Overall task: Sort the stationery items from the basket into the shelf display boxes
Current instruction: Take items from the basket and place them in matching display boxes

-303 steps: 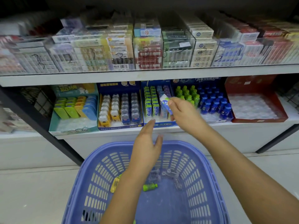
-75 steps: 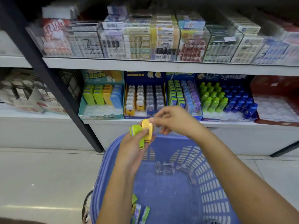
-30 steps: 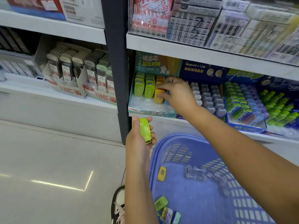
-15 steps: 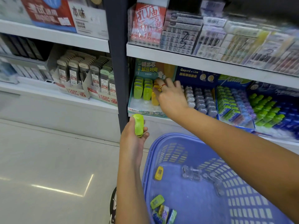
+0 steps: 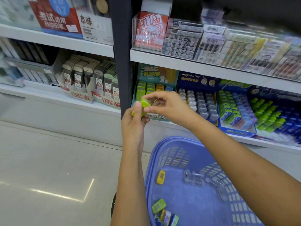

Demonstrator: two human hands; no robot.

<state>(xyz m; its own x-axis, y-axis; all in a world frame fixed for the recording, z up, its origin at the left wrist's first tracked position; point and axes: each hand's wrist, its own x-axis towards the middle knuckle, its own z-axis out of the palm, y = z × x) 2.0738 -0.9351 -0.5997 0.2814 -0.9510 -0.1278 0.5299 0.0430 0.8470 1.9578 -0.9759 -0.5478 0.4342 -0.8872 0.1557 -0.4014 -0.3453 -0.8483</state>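
My left hand (image 5: pixel 133 123) holds a small lime-green case (image 5: pixel 142 107) up in front of the shelf. The thumb and fingers of my right hand (image 5: pixel 166 106) pinch its upper end, so both hands are on it. Just behind them stands the teal display box (image 5: pixel 154 75) with rows of green, orange and blue cases. The blue basket (image 5: pixel 164 154) sits below my arms. In it lie a yellow case (image 5: pixel 161 176), a green case (image 5: pixel 159 206), several clear clips (image 5: pixel 195 177) and small packs (image 5: pixel 167 217) at the near end.
A dark shelf post (image 5: pixel 121 54) rises just left of the teal box. To the right are boxes of white and grey items (image 5: pixel 198 103), green and purple packs (image 5: pixel 232 108) and green and blue bottles (image 5: pixel 268 115). Pale floor (image 5: pixel 48 168) lies to the left.
My right hand has come back from the teal box, where it left the yellow case, and now pinches the green case. My left hand has lifted that case higher.
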